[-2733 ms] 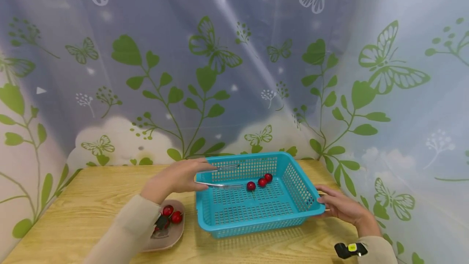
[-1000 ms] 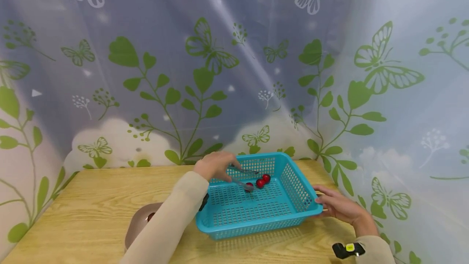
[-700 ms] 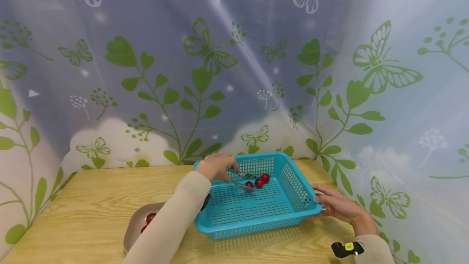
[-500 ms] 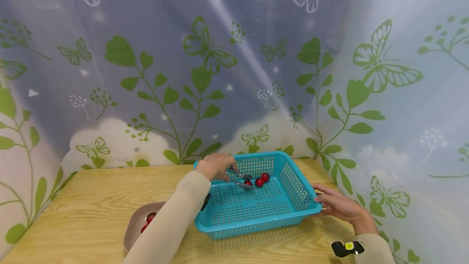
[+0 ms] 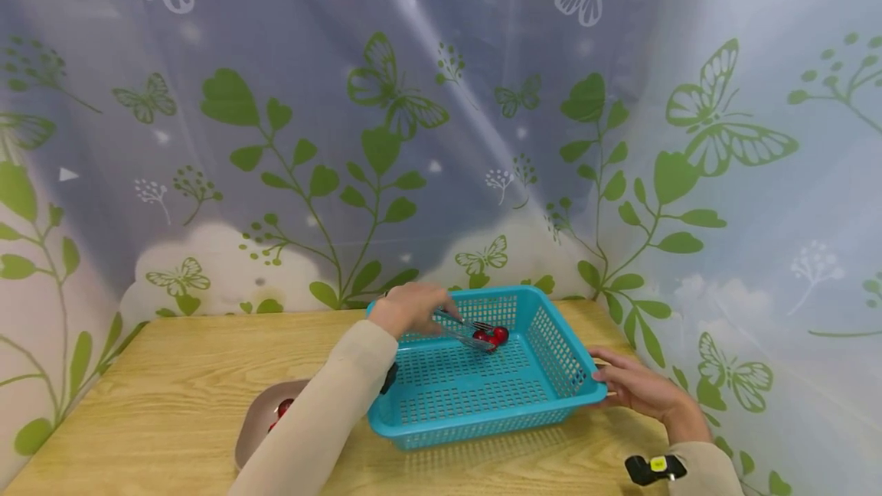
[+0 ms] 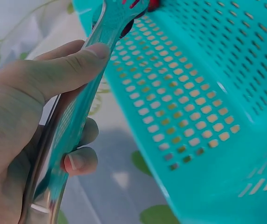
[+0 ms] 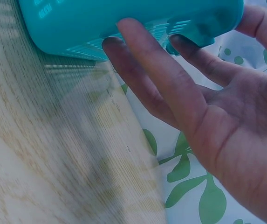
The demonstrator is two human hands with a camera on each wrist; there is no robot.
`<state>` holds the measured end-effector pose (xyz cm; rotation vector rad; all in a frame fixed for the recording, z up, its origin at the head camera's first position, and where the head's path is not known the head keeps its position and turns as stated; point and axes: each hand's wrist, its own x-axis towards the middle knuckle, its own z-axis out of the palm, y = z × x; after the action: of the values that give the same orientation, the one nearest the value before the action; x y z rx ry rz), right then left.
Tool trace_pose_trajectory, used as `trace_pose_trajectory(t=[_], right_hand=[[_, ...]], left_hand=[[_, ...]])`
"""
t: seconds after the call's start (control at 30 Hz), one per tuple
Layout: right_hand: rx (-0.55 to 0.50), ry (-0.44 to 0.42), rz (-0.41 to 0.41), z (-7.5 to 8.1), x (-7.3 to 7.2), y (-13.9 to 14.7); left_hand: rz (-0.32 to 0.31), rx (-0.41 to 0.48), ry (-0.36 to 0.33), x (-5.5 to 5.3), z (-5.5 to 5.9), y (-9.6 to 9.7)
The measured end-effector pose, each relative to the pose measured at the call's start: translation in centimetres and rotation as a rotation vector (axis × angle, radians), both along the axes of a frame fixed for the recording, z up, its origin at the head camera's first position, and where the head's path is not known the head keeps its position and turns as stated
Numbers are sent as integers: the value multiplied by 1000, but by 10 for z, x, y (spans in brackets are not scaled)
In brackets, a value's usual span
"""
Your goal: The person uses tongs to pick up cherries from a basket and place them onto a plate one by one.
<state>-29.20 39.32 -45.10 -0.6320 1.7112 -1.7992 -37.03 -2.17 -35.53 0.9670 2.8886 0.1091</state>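
Observation:
My left hand [image 5: 413,308] reaches over the back left rim of a turquoise slotted basket [image 5: 475,385] and holds metal tongs [image 5: 455,327] with fork-like ends. In the left wrist view the thumb lies on one arm of the tongs [image 6: 68,121] while fingers curl round the other. Inside the basket, cherries [image 5: 501,334] cluster at the tongs' tips; I cannot tell whether one is pinched. My right hand [image 5: 641,385] holds the basket's right end near the front corner. In the right wrist view several fingertips [image 7: 128,28] lie against the basket's outside.
A pinkish-brown dish [image 5: 251,427] with cherries [image 5: 284,407] stands at the left, partly hidden by the left sleeve [image 5: 324,404]. The wooden table [image 5: 172,373] meets a patterned curtain [image 5: 413,174] at the back. More curtain hangs on both sides.
My left hand has moved right from the basket's left edge, bringing the tongs down among the cherries. Since half a second ago the leftmost cherry has shifted right against the others. The right hand stays.

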Motion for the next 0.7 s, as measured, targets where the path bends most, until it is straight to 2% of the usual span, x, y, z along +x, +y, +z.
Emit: trace_pose_trajectory(t=[0.13, 0.3, 0.7], right_hand=[[-1, 0, 3, 0, 0, 0], [-5, -2, 9, 1, 0, 0], [4, 0, 24, 1, 0, 0]], left_hand=[[-40, 11, 56, 6, 11, 0], [-61, 45, 83, 16, 22, -4], [-153, 143, 185, 31, 29, -30]])
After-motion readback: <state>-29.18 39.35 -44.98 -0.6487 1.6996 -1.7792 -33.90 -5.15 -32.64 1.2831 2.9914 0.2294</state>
